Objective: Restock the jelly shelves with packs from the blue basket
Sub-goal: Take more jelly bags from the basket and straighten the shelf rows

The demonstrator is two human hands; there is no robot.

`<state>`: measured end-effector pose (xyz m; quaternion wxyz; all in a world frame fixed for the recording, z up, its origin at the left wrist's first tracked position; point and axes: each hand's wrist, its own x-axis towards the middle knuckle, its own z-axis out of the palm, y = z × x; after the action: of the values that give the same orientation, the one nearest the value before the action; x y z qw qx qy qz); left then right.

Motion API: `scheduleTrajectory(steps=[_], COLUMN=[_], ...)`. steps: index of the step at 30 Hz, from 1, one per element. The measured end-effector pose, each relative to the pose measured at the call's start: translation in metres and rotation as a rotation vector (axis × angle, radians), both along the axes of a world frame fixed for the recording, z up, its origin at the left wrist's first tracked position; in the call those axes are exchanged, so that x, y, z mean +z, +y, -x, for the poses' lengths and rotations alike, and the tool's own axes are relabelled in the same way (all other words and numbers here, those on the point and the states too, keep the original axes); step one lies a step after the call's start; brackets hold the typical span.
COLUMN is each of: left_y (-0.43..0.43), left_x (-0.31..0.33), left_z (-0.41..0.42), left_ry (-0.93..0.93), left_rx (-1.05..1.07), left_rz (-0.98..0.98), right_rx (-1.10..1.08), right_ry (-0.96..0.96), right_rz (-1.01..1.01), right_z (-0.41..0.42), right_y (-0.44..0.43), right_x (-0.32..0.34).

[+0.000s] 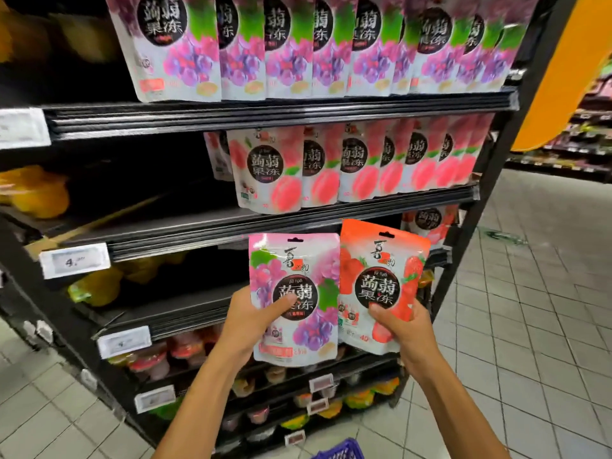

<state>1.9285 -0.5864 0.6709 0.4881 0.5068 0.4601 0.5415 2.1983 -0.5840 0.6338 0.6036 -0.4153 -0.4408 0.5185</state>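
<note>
The left hand [246,321] held a purple grape pack [298,279] upright, thumb laid across the front and fingers curled behind. The right hand [402,326] gripped a red strawberry pack [381,256] by its lower half in the same way. The two packs stood side by side, their inner edges touching or perhaps slightly overlapping, in front of the shelf rack [281,111] and just below the row of pink peach packs [347,164]. A full row of matching grape packs [298,44] lined the top shelf. A few strawberry packs [427,223] stood behind the right hand's pack, at the right end of the shelf under the peach row. Lower shelves held small jelly cups [149,359] (blurred, so their flavours were hard to tell). A corner of the blue basket [341,450] showed at the bottom edge, between the forearms, on the tiled floor [530,326].
</note>
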Motion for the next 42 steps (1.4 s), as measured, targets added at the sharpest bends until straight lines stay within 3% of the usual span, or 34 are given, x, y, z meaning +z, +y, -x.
scheduleTrajectory(steps=[7, 16, 21, 33, 42], left_y=[0.035, 0.082, 0.102, 0.130, 0.143], left_x=[-0.005, -0.041, -0.061, -0.068, -0.067], left_z=[-0.059, -0.145, -0.180, -0.206, -0.205], left_ry=[0.017, -0.022, -0.042, 0.047, 0.043], left_rx=[-0.038, 0.087, 0.158, 0.290, 0.320], left_rz=[0.035, 0.170, 0.234, 0.278, 0.250], right_rx=[-0.061, -0.084, -0.068, -0.046, 0.059], right_ry=[-0.033, -0.076, -0.117, -0.238, -0.420], right_rz=[0.041, 0.191, 0.178, 0.102, -0.013], right_z=[-0.054, -0.144, -0.180, -0.186, -0.187], right_y=[0.020, 0.089, 0.146, 0.267, 0.272], right_x=[-0.004, -0.035, -0.046, -0.033, -0.042])
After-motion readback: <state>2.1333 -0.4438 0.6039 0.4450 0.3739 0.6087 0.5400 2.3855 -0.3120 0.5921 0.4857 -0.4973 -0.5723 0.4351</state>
